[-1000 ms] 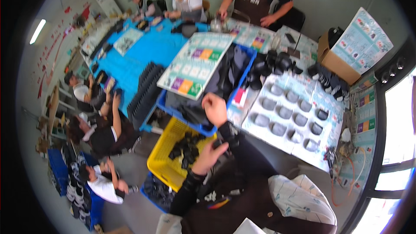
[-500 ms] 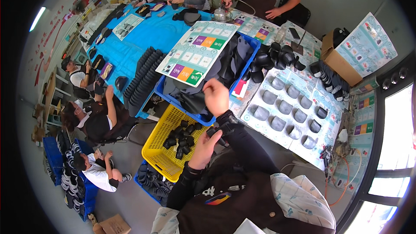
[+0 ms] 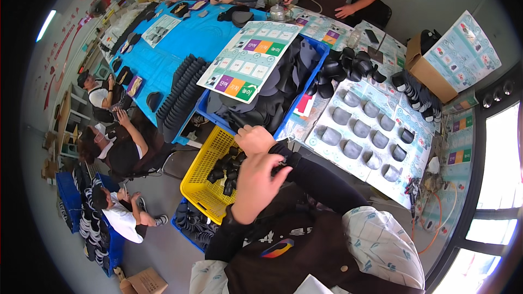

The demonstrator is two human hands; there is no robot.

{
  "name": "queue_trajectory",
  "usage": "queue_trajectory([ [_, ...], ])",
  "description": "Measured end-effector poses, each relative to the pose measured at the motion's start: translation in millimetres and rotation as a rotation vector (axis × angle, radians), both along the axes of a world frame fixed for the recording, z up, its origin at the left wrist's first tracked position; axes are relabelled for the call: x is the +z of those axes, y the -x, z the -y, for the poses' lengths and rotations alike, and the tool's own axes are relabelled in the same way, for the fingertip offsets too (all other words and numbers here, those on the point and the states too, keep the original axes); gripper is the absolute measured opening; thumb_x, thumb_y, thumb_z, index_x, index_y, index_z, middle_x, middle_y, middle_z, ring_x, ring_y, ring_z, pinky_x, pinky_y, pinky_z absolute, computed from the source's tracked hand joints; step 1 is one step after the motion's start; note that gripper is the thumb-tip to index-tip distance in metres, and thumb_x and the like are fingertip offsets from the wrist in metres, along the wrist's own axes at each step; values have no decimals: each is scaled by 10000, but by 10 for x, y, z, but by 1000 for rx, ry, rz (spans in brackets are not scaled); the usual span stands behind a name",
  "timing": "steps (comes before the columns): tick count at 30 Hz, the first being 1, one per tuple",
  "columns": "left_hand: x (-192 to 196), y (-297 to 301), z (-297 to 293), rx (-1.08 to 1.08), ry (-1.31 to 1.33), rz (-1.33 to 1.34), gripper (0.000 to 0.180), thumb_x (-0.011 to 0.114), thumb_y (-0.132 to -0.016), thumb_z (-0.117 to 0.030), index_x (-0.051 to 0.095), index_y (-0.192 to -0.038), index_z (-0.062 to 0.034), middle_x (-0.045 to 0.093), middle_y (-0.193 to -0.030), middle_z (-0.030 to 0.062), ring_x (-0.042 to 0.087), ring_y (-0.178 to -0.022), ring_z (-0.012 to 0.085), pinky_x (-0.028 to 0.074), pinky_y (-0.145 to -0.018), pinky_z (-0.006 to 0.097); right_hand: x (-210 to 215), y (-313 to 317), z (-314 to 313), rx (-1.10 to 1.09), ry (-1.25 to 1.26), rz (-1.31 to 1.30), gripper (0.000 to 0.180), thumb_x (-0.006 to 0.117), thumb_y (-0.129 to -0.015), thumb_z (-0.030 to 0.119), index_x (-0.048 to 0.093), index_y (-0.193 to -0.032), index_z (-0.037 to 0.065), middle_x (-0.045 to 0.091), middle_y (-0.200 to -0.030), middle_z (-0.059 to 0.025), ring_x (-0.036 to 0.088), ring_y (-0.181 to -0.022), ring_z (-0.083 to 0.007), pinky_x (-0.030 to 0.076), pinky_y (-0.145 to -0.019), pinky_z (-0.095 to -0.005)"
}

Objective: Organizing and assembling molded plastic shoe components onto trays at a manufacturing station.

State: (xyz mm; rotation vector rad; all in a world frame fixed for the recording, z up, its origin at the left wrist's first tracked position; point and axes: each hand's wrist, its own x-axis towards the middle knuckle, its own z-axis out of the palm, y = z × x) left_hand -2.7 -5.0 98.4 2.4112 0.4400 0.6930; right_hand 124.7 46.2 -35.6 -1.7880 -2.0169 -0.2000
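My left hand (image 3: 258,183) is in front of the right wrist and the yellow basket's edge, thumb apart from its fingers. Dark material shows behind the thumb gap, and I cannot tell whether it is the right cuff. Just beyond, my right hand (image 3: 254,140) has its fingers curled down at the near rim of the blue bin (image 3: 202,110); whatever they may hold is hidden. In the yellow basket (image 3: 197,177) lie several small black moulded pieces (image 3: 224,171). Dark grey and black flat pieces (image 3: 261,110) fill the blue bin, partly under a printed sheet (image 3: 248,62).
Rows of grey curved pieces (image 3: 361,128) lie on a printed sheet at right, near stacked black pieces (image 3: 417,98) and a cardboard box (image 3: 430,76). A long stack of black pieces (image 3: 182,90) stands left of the bin. Co-workers sit and stand around the blue-covered table (image 3: 190,38).
My left hand has moved up across the right wrist, and the black piece seen at its fingers no longer shows. My right hand has come lower and nearer, toward the bin's near rim.
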Motion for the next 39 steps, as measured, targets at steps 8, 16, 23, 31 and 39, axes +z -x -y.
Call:
queue_trajectory([
  [8, -442, -204, 96, 34, 109, -130, 255, 815, -821, -139, 666, -1000, -35, 653, -847, 97, 655, -757, 294, 523, -672, 399, -365, 123, -8, -67, 188, 103, 61, 703, -788, 160, 728, -793, 104, 700, -855, -43, 695, -862, -216, 560, -657, -329],
  [16, -692, -462, -158, -65, -216, -391, 207, 771, -864, -292, 759, -817, -90, 689, -813, 119, 669, -732, 352, 534, -660, 476, -481, 834, 308, -1278, 840, 1194, 379, 855, -747, 406, 586, -722, 140, 538, -708, 22, 591, -814, -147, 471, -746, -324],
  [23, -857, -226, -348, 14, 1364, -383, 255, 651, -1036, -269, 707, -943, -38, 639, -857, -59, 596, -705, 87, 473, -649, 274, -512, 917, 347, -1337, 676, 1327, 381, 855, -739, 400, 578, -713, 140, 545, -705, 29, 588, -810, -151, 458, -753, -322],
  [31, -456, -112, 177, 3, 215, -188, 283, 738, -953, -227, 657, -868, 31, 615, -828, 142, 607, -803, 315, 478, -732, 409, -296, 63, 243, -109, 169, 26, 112, 681, -801, 163, 747, -791, 72, 721, -808, -79, 718, -816, -238, 566, -641, -360],
  [39, -218, 76, 33, -107, 334, -121, 159, 771, -915, -137, 673, -934, -14, 568, -854, 79, 572, -760, 231, 455, -690, 352, 302, -77, 195, -182, -50, -745, 91, 596, -854, 119, 660, -823, 61, 696, -830, -123, 689, -835, -354, 558, -705, -479],
])
